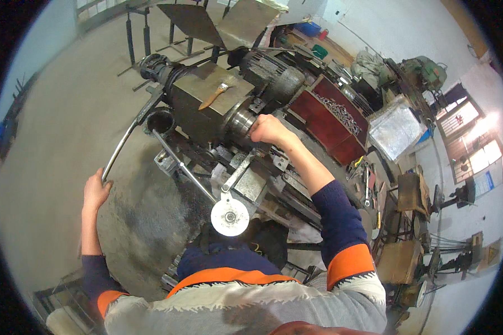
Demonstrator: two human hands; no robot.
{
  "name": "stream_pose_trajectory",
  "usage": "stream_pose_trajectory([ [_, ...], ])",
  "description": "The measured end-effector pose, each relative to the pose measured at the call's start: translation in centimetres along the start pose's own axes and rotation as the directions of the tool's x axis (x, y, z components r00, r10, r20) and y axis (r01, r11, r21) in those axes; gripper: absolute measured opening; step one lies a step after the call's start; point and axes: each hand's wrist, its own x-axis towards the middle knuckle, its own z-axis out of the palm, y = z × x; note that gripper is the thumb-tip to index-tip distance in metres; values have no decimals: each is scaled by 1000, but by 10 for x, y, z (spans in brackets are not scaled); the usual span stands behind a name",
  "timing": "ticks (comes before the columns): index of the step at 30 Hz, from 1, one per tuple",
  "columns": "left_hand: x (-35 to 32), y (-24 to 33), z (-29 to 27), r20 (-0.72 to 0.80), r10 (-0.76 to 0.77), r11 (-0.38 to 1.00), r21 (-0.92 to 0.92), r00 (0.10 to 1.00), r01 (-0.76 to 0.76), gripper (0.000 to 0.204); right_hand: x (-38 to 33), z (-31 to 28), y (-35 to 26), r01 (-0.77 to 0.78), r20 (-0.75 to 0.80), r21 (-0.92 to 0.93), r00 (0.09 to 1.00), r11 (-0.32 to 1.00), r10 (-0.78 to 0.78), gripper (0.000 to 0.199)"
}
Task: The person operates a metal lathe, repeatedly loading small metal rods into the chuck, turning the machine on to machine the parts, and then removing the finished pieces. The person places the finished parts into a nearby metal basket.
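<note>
Presently, left hand: fingers wrapped around the lower end of the lever; hand (96,190) out at the far left, arm extended.
Lever: bare metal lever (120,149), slanting up from the left hand to the left end of the machine.
Right hand: hand (267,129) at the front of the chuck, fingers curled in (whether they pinch a small part, cannot tell; the back of the hand covers it).
Chuck: round, shiny chuck (241,120), at the right end of the box.
Box: grey metal box (191,92), between lever and chuck.
Brush: wooden-handled brush (211,99), lying on top of the box, bristles pointing away from the person.
Rod: second metal rod (185,168), untouched, sloping down toward the disc.
Disc: white disc (229,216), in front of the person's body.
Tray: red tray (314,111), beyond the right hand, with many small metal parts (341,114) inside.
Motor: dark, ribbed motor (276,75), behind the box.
Wrenches: wrenches (368,187), right of the right forearm (among other tools).
</note>
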Motion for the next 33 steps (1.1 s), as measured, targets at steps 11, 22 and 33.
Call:
stream_pose_trajectory([
  [11,106,-83,-12,-127,28,848,528,991,43,10,-3,2,7,99,-21,160,995,982,-97,25],
  [22,199,-91,-12,-223,-116,962,219,968,165,28,-4,3,5,78,-24,40,997,996,-77,22],
  [33,148,53,242,208,56,998,24,976,-62,34,-145,-42,45,258,-589,-33,776,965,-228,30],
])
